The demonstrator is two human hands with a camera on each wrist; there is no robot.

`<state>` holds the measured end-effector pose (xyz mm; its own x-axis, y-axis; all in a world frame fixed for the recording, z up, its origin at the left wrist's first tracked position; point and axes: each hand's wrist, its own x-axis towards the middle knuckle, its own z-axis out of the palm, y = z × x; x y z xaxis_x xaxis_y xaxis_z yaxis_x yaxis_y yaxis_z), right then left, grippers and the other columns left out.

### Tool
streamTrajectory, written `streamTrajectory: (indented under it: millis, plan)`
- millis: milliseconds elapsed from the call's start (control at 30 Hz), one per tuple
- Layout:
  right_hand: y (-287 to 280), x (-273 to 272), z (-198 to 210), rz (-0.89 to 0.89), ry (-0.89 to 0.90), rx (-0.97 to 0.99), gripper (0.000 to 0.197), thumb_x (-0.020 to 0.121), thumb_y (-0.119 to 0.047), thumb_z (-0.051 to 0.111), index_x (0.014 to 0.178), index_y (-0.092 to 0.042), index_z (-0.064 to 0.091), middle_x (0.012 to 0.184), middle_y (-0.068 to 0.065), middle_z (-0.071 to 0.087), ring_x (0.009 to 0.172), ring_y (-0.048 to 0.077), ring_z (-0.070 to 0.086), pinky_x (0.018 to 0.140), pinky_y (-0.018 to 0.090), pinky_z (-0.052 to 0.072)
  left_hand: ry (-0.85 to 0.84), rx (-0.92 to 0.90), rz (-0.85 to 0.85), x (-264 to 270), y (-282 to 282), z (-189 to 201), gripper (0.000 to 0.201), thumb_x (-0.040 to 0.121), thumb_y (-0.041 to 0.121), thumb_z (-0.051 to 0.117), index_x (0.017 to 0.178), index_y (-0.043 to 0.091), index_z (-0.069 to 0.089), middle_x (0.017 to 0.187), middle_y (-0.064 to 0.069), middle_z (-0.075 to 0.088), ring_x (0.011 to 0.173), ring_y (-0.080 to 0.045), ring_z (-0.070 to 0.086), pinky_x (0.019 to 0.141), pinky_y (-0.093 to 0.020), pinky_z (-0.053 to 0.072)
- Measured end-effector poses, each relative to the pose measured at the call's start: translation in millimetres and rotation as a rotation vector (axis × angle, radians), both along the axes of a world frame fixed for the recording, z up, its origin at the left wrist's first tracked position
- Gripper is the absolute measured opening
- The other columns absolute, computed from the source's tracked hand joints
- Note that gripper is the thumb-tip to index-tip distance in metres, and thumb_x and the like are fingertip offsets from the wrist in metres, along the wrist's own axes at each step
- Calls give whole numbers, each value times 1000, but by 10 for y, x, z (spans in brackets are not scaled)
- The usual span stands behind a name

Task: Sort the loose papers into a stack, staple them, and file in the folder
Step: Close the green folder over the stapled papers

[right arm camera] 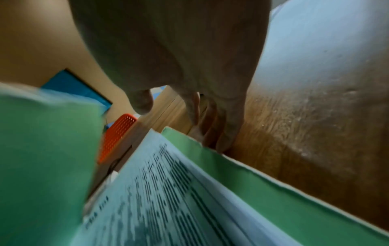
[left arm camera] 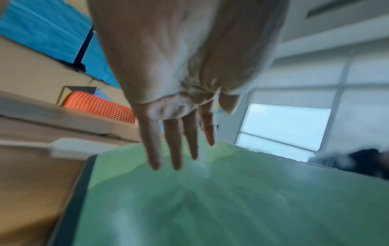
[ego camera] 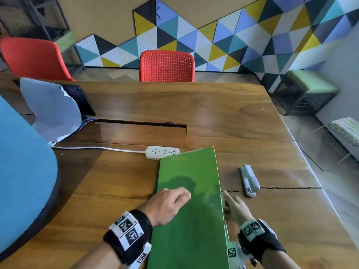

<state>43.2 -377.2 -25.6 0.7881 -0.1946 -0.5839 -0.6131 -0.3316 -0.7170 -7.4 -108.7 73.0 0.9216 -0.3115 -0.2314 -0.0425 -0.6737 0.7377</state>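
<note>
A green folder [ego camera: 194,220] lies on the wooden table [ego camera: 116,191] in front of me. My left hand [ego camera: 180,197] rests on its top cover [left arm camera: 210,208], and in the left wrist view its fingers [left arm camera: 174,149] are straight and spread. My right hand [ego camera: 233,204] lies along the folder's right edge with fingers extended, its fingertips [right arm camera: 221,141] down at the table by the lower cover [right arm camera: 273,191]. The right wrist view shows the top cover [right arm camera: 42,149] slightly raised over printed papers [right arm camera: 168,191] inside. A white stapler [ego camera: 249,180] lies to the right of the folder.
A white power strip [ego camera: 162,152] with its cord lies just beyond the folder's far edge. A white sheet [ego camera: 52,109] leans on a dark screen at the back left. A blue rounded object [ego camera: 23,171] fills the left side. Red chairs [ego camera: 167,66] stand behind the table.
</note>
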Motion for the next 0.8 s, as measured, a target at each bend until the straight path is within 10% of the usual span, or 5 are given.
streamTrajectory:
  millis: [100,233,400,500,800]
  plan:
    - [45,-25,146,-15,99,249,53,95,-48,52,118,0,60,93,14,61,74,23,60,62,29,48,164,317,276,10,86,-613,58,94,44,54,141,15,37,151,-7,36,133,-20,45,109,-35,42]
    - [140,-114,293,115,86,204,45,98,-42,49,118,-4,61,107,13,68,102,29,67,75,24,57,285,380,687,22,118,-873,80,79,39,75,136,4,32,140,-17,42,124,-30,49,98,-37,50]
    - [-122,235,344,388,-381,-725,41,89,-26,63,127,-14,53,128,10,54,111,24,53,95,35,45,353,251,765,33,208,-1015,86,75,32,80,138,0,33,138,-18,46,116,-29,57,90,-35,53]
    - [-287,554,470,307,-301,-975,55,89,-36,59,136,-12,44,132,18,47,118,33,46,96,42,44,352,180,761,-21,305,-1064,51,84,30,72,118,3,45,107,-8,54,84,-17,56,71,-26,49]
    - [-399,869,336,336,-41,-848,29,94,-16,49,121,-5,54,118,21,66,109,35,62,86,35,46,279,73,817,-78,499,-1168,23,90,27,64,76,17,49,68,1,51,56,-14,40,51,-24,32]
